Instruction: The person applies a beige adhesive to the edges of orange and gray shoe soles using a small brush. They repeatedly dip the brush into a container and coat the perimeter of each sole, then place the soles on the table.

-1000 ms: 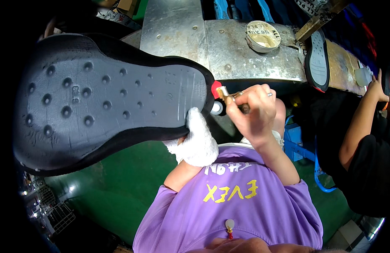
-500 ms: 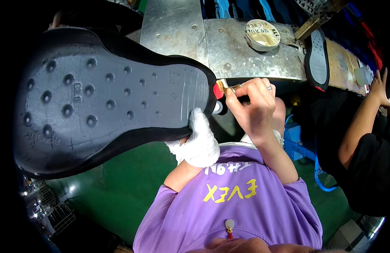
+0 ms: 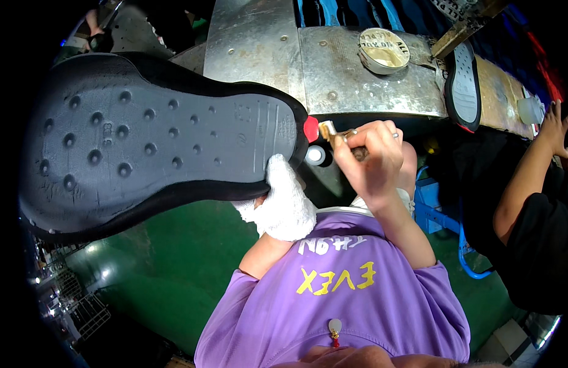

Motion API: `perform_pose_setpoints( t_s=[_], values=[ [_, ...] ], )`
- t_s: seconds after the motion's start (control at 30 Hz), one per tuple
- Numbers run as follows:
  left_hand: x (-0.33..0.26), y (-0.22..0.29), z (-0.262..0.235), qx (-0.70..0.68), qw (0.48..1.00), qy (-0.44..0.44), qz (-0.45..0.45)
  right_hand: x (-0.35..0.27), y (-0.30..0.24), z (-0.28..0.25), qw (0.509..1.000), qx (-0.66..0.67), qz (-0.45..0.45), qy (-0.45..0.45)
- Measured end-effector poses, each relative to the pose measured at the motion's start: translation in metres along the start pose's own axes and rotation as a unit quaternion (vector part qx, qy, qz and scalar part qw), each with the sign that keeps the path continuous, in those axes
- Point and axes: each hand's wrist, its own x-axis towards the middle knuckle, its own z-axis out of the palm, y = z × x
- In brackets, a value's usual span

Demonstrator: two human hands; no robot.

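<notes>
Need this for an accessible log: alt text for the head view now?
A white-gloved left hand grips the narrow end of a dimpled grey shoe sole, while the bare right hand holds a small brush just right of the sole's red tab. Beyond, a bowl sits on a metal bench.

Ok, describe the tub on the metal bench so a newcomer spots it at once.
Find the metal-topped bench beyond the big grey sole held by the left hand. On its right-hand section, near the back edge, sits a round, open tub, pale inside. Bold dark lettering sets it apart from the smaller-looking whitish container farther right.
</notes>
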Motion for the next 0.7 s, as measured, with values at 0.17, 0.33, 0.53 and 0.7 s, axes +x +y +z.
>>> perform_pose_setpoints(
  t_s=[0.17,0.33,0.53,0.7],
  values=[
    [-0.006,0.014,0.011,0.034,0.997,0.027,0.065,-0.002,-0.003,0.002,0.999,-0.001,-0.035,-0.005],
    [-0.013,0.021,0.014,0.026,0.994,-0.025,0.100,-0.005,-0.004,-0.002,0.999,0.018,-0.047,-0.013],
    [0.006,0.007,0.006,0.011,0.979,0.013,0.202,0.002,0.011,-0.002,0.999,-0.041,-0.023,0.005],
    [0.038,0.038,0.002,-0.042,0.974,-0.056,0.214,-0.027,0.049,0.000,0.999,-0.022,0.009,-0.026]
  ],
)
